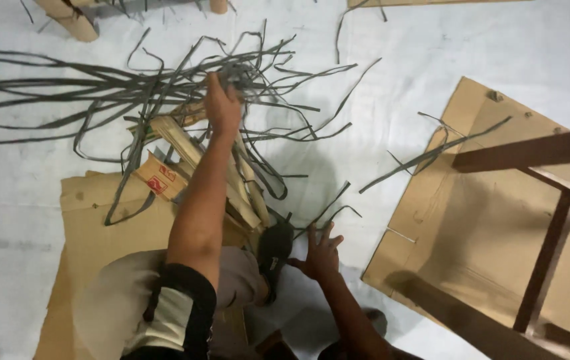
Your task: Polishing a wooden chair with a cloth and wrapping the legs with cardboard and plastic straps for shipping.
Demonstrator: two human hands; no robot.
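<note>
My left hand (pixel 223 101) reaches forward and is closed on a bunch of long dark grey strips (pixel 98 90) that sprawl in a tangle over the white floor. Just below that hand lies a bundle of pale wooden slats (pixel 179 140). My right hand (pixel 321 255) rests low on the floor with its fingers spread and holds nothing. Its fingertips are next to a bent grey strip (pixel 333 208). A black shoe (pixel 275 248) sits just left of my right hand.
A large cardboard sheet (pixel 471 220) lies at the right, with a dark wooden frame (pixel 551 247) standing over it. Another cardboard sheet (pixel 95 227) lies at the left under my knee (pixel 118 293). A small cardboard box (pixel 159 177) with red print sits by the slats.
</note>
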